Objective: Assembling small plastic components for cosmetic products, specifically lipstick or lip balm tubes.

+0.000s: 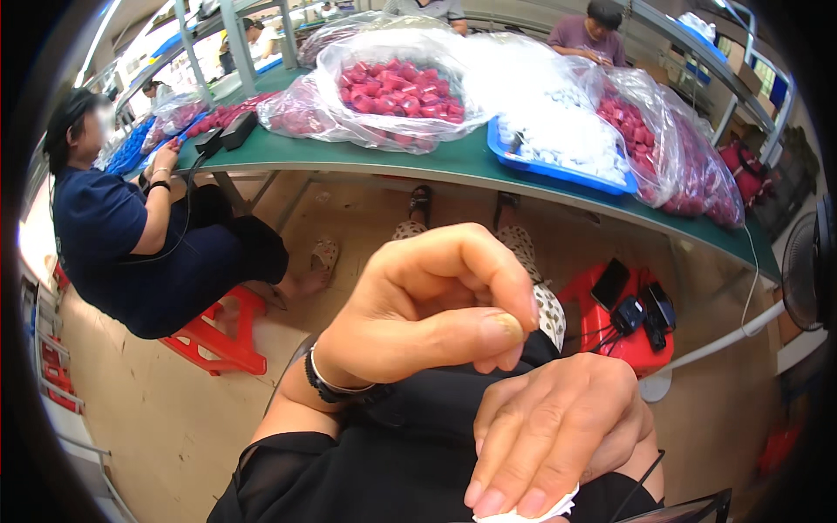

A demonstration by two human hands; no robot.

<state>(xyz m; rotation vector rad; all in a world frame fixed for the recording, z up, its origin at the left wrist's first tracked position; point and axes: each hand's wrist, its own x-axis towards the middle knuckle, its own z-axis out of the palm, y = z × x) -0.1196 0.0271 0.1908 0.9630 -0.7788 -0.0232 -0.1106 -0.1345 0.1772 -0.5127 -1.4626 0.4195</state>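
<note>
My left hand (436,305) pinches fingers together, contents hidden; right hand (549,431) presses a white scrap (534,508). Bags (401,91) on the table (453,161) sit untouched.

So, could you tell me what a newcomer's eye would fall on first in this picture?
Two bare hands fill the foreground: the left hand pinched with thumb to fingertips, the right hand below it, its fingers resting on something white at the bottom edge. Behind them, on the green table, sits a clear bag of red pieces, with a red stool on the floor at left.
</note>
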